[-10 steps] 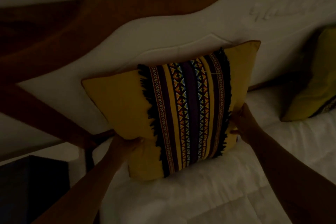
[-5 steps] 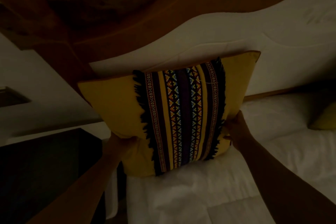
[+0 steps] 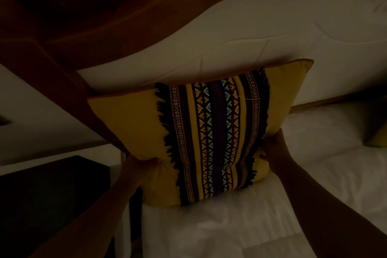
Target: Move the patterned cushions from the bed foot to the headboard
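The yellow patterned cushion stands nearly upright at the head of the bed, its back against the pale padded headboard and its lower edge sunk into the white bedding. It looks light and soft: the fabric puckers inward where each hand presses, so it should squash and sag rather than hold a shape, and the low side edges, clear of the dark fringe along the woven band, seem the sensible places to take it.

The left hand comes up from below with the forearm stretched forward, its fingers closed on the cushion's lower left edge, dimpling it. The right hand reaches in from the other side, arm angled across the bedding, fingers clamped on the lower right edge beside the fringe. The room is dim, so how far the fingers wrap behind is hard to tell.

At the far right a sliver of what may be a second yellow cushion rests on the bedding.
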